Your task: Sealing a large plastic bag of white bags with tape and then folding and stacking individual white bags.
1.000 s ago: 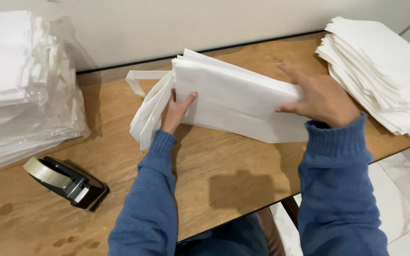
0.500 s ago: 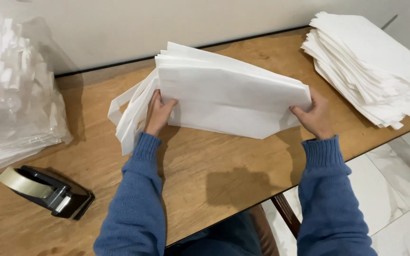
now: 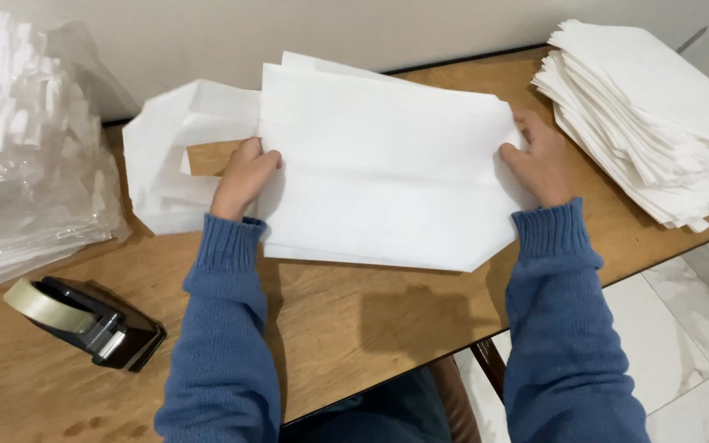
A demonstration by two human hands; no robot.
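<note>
Between your hands, bag stack (image 3: 387, 164) runs long axis L-R; left hand (image 3: 242, 176) pinches handle end, right hand (image 3: 539, 160) grips opposite edge, fingers prob. under.

The wrapped white pile (image 3: 18, 156) runs off the left edge, and the loose stack (image 3: 658, 115) is cut off at right.

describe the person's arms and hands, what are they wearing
Both arms are in long sleeves of a blue knitted jumper, each ending at the wrist in a ribbed cuff. The left hand and right hand are bare: no gloves, and no rings or watch in view.
</note>
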